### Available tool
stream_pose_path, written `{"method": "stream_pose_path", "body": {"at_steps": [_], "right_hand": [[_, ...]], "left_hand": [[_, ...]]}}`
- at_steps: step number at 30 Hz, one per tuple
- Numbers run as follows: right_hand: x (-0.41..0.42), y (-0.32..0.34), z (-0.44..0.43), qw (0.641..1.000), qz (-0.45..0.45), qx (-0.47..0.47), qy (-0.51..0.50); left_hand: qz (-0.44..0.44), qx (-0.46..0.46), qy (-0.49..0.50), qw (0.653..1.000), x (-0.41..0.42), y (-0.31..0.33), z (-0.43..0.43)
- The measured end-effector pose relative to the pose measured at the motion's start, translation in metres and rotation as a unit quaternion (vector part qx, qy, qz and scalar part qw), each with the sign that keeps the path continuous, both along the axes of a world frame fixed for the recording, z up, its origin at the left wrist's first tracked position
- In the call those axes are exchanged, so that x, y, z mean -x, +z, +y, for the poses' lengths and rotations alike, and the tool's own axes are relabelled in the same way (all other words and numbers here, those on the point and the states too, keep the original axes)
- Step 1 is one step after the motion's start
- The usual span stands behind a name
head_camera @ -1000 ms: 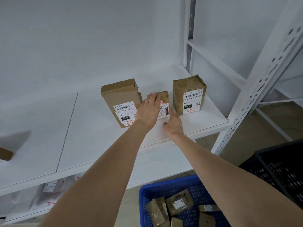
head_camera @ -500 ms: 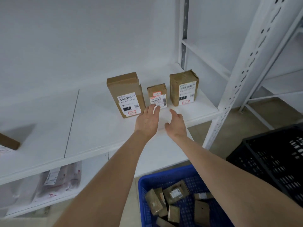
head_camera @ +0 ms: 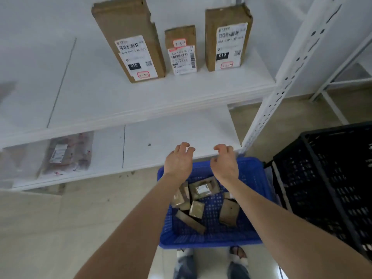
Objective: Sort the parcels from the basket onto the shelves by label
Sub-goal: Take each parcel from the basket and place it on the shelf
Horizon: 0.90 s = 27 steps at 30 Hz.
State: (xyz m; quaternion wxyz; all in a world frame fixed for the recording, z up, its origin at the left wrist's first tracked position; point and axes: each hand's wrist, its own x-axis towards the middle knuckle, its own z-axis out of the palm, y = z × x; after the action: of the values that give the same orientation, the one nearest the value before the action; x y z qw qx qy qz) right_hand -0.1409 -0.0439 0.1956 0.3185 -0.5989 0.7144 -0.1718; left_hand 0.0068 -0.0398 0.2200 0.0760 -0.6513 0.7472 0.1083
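- White metal shelving fills the far side, standing on a pale floor (head_camera: 50,228). The top shelf (head_camera: 90,93) sits above a lower shelf (head_camera: 171,133).
- At the far left of the lower shelf lies a clear bag (head_camera: 66,154) with a white label. It is blurred.
- Three brown boxes stand upright in a row on the top shelf, labels facing near. The tall box (head_camera: 128,37) is on the left, leaning slightly, and the small box (head_camera: 181,51) is in the middle, just beside it. The right box (head_camera: 227,37) stands a little apart.
- The left hand (head_camera: 178,162) hangs palm down over the far left rim of the basket, fingers loosely curled, holding nothing.
- The right hand (head_camera: 225,164) is just beside it but not touching, also empty with its fingers loosely curled.
- The blue basket (head_camera: 254,178) sits on the floor below the hands, near the lower shelf's edge. Several brown parcels (head_camera: 203,189) lie jumbled inside.
- Two shoes (head_camera: 185,262) show at the near side of the basket.
- A perforated white post (head_camera: 285,81) rises at the shelving's right end.
- A black crate (head_camera: 322,178) stands right of the basket.
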Motion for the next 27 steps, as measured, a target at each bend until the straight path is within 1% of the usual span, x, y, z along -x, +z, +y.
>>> {"method": "stream_pose_path", "body": {"at_steps": [3, 6, 9, 11, 15, 17, 18, 21, 23, 26, 27], "right_hand": [[0.027, -0.053, 0.011, 0.997, 0.012, -0.072, 0.020], [0.044, -0.109, 0.019, 0.991, 0.014, -0.132, -0.002], [0.049, -0.174, 0.036, 0.972, -0.004, -0.234, -0.029], [0.053, -0.230, 0.048, 0.956, -0.014, -0.290, -0.051], [0.068, -0.335, 0.068, 0.933, -0.013, -0.352, -0.067], [0.080, -0.381, 0.071, 0.910, -0.035, -0.402, -0.096], [0.088, -0.405, 0.071, 0.901, -0.052, -0.415, -0.113], [0.113, -0.472, 0.068, 0.885, -0.054, -0.436, -0.151], [0.123, -0.503, 0.063, 0.873, -0.066, -0.455, -0.162], [0.128, -0.538, 0.056, 0.848, -0.139, -0.457, -0.230], [0.129, -0.550, 0.053, 0.848, -0.143, -0.453, -0.237]], "left_hand": [[0.002, -0.088, 0.066, 0.994, 0.017, -0.051, 0.014], [0.016, -0.152, 0.106, 0.983, 0.028, -0.110, 0.028], [0.016, -0.187, 0.114, 0.976, 0.040, -0.178, 0.038], [0.048, -0.227, 0.126, 0.964, 0.051, -0.226, 0.043], [0.145, -0.304, 0.168, 0.926, 0.080, -0.333, 0.052], [0.166, -0.330, 0.190, 0.909, 0.095, -0.386, 0.055], [0.173, -0.338, 0.202, 0.903, 0.102, -0.410, 0.056], [0.208, -0.375, 0.223, 0.876, 0.122, -0.478, 0.056], [0.239, -0.401, 0.255, 0.847, 0.130, -0.519, 0.055], [0.293, -0.445, 0.283, 0.798, 0.142, -0.586, 0.056], [0.304, -0.451, 0.299, 0.784, 0.145, -0.590, 0.054]]}}
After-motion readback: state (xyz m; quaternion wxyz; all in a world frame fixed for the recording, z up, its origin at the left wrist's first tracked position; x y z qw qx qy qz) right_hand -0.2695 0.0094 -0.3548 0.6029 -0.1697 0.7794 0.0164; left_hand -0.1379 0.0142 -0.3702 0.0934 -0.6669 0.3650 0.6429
